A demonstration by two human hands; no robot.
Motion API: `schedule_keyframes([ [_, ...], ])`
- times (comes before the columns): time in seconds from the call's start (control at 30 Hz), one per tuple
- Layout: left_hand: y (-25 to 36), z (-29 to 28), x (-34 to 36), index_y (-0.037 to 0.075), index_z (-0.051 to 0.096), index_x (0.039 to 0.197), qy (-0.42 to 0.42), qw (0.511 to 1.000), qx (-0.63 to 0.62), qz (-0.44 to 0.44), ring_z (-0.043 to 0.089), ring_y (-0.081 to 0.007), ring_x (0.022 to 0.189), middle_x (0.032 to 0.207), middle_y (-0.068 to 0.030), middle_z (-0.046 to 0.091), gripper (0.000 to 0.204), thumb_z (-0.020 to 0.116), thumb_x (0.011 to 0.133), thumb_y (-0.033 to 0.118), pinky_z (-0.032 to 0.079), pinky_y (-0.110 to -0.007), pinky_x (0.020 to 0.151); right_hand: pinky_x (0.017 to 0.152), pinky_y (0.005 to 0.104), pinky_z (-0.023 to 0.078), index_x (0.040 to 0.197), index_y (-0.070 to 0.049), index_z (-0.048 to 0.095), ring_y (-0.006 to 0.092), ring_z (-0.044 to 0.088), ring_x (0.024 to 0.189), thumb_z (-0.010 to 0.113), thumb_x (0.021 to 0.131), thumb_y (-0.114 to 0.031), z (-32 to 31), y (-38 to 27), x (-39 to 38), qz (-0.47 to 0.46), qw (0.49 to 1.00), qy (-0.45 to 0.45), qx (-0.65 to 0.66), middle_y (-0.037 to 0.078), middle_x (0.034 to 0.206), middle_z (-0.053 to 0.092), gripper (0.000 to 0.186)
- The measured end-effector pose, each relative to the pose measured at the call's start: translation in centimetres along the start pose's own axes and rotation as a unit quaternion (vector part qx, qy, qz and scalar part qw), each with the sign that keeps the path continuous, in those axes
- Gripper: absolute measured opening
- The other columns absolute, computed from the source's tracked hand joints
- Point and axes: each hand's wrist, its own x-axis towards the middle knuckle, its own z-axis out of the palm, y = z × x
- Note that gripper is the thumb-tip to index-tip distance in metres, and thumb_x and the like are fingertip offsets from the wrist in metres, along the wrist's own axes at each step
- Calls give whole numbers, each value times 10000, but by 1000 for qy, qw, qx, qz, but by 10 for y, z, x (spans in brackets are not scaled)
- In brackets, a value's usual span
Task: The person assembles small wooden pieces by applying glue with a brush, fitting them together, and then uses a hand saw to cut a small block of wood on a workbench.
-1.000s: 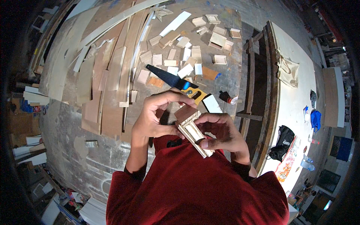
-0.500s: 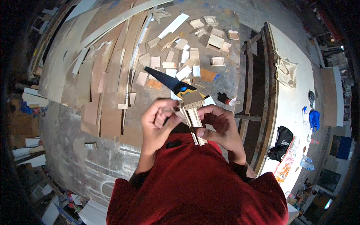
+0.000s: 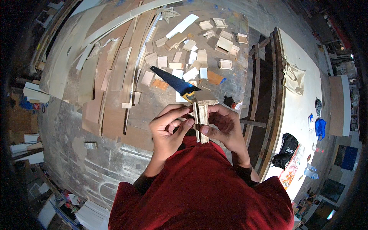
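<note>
In front of my chest I hold a small wooden assembly (image 3: 204,119), made of pale strips with a flat piece across its far end. My right hand (image 3: 225,126) grips its right side, thumb on the near face and fingers behind. My left hand (image 3: 171,126) pinches a thin wooden strip (image 3: 196,119) at the assembly's left side, between thumb and fingers. Just beyond the hands lies a handsaw (image 3: 174,82) with a dark blade and a yellow and black handle, partly hidden behind the assembly.
Many small wood offcuts (image 3: 189,45) lie scattered on the work surface ahead. Long boards (image 3: 115,76) are stacked at the left. At the right stands a pale-topped table (image 3: 297,111) carrying a cloth bag (image 3: 294,78), a black drawstring bag (image 3: 285,151) and a blue item (image 3: 320,127).
The assembly has turned more upright in my hands. My left hand has moved right and closed on the thin strip at its side. The saw has not visibly been moved.
</note>
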Motion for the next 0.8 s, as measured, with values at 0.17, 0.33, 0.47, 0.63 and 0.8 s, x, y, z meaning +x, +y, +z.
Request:
schedule_keyframes([
  [0.17, 4, 5, 1, -69, 665, 1138, 6, 998, 56, 3, 652, -126, 896, 1121, -146, 641, 330, 647, 828, -181, 520, -201, 738, 849, 291, 512, 1153, 12, 603, 129, 618, 931, 793, 813, -45, 0, 5, 0, -9, 1000, 18, 18, 53, 1021, 648, 394],
  [0.33, 8, 7, -5, -73, 645, 1176, 17, 996, 15, -91, 649, -123, 905, 1152, -153, 653, 339, 669, 843, -130, 547, -228, 729, 821, 276, 513, 1143, 8, 605, 117, 609, 913, 809, 781, -19, 1, 6, 1, -46, 996, 62, -39, 41, 1003, 639, 416],
  [0.47, 20, 21, 0, -84, 552, 1275, 6, 996, -3, -86, 661, -160, 942, 1127, -167, 666, 498, 749, 823, -9, 599, -300, 756, 788, 264, 506, 1129, 10, 605, 105, 599, 891, 826, 750, -16, 2, 11, 1, -66, 990, 91, -85, 34, 984, 633, 440],
  [0.63, 12, 33, 6, -78, 561, 1195, 60, 995, 3, -80, 671, -157, 916, 1033, -141, 673, 502, 809, 781, 57, 592, -269, 699, 700, 252, 492, 1090, 11, 606, 99, 584, 776, 864, 695, -61, 4, 18, 5, -133, 964, 155, -171, 44, 889, 635, 477],
  [0.8, -4, 32, 7, -85, 575, 1110, 67, 992, -10, -103, 664, -128, 880, 948, -103, 670, 322, 732, 838, -15, 570, -236, 681, 727, 271, 511, 1107, 16, 583, 116, 607, 854, 876, 708, -117, 5, 11, 0, -88, 941, 155, -287, 78, 1045, 642, 513],
])
